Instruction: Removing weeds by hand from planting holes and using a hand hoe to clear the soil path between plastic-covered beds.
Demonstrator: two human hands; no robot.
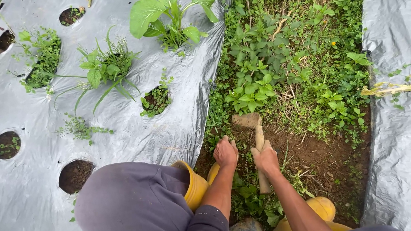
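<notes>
The right hand [266, 158] was clamped around the wooden handle of a small hoe [258, 145], whose flat, soil-caked blade rested on the bare earth of the furrow [311, 157] just beyond the hand. The left hand [226, 152] lay just to the left of the hoe, fingers curled down into the low weeds [253, 87] at the soil line; whether it was gripping a tuft or merely pressing on the ground could not be told from this angle. Beyond the hoe blade the weeds grew thick and leafy, filling the strip between two sheets of silver plastic mulch [177, 117]. To the left of the hoe, the nearer sheet carried round planting holes, some bare, some grassy, and one with a broad-leafed green plant [170, 16] at the far end. Near the hoe's handle end, yellow rubber boots [320, 208] showed on either side of the forearms.

The risks looked plain enough. The left hand sat very close to the blade, so a chop that slipped sideways could have caught the fingers. A stroke swung wide to the left of the hoe could have torn the edge of the mulch sheet, and the caked blade might have skidded on roots rather than cut.
</notes>
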